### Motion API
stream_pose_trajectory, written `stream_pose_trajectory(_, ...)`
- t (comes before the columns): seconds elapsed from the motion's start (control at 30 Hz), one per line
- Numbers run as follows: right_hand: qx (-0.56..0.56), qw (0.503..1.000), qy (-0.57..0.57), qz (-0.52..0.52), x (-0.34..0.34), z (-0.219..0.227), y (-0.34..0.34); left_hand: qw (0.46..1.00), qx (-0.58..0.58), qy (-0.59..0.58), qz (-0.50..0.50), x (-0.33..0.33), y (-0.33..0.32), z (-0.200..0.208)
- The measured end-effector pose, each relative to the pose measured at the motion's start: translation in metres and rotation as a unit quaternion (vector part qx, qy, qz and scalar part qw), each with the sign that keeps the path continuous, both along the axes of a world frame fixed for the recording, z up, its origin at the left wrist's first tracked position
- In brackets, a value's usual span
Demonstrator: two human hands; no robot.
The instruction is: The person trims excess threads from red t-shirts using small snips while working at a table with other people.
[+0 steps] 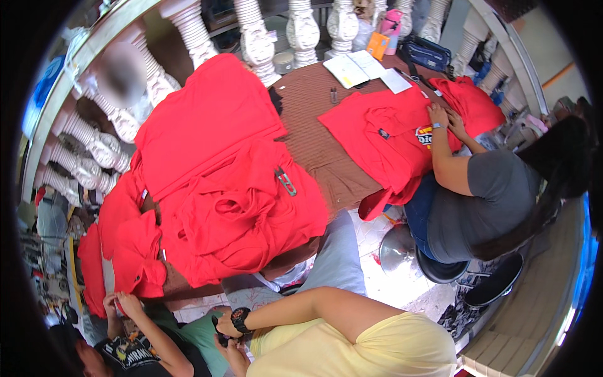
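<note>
Centrally, a table [314,135] is bearing a red garment pile [232,207]. Below the table, the left hand [224,328], wearing a black watch [240,320], is curling around a dark object [219,331]; right hand [237,357] grip unclear.

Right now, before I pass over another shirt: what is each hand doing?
Left hand: partly hidden at the frame's edge, cannot tell.
Right hand: closed on a small dark object.
</note>
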State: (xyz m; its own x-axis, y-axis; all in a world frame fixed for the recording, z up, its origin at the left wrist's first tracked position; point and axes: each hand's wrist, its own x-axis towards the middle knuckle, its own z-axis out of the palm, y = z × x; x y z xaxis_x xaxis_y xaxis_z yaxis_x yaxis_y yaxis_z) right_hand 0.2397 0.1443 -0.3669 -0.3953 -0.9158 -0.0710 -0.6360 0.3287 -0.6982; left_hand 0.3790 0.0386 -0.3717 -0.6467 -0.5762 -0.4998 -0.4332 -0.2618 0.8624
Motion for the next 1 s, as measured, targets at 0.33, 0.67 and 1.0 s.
stream_pose_trajectory(0.33,-0.139,0.985,0.013,-0.099,0.007,-0.003,-0.005,0.995,0.041,0.086,0.023,-0.011,-0.034,-0.01)
stream_pose_trajectory(0.67,-0.042,0.991,0.103,-0.071,-0.015,-0.029,0.0,0.998,0.028,0.021,-0.053,-0.042,-0.009,-0.041)
stream_pose_trajectory(1.0,0.008,0.994,0.064,-0.091,-0.035,0.007,0.022,0.993,0.068,0.088,-0.044,-0.065,0.015,0.024)
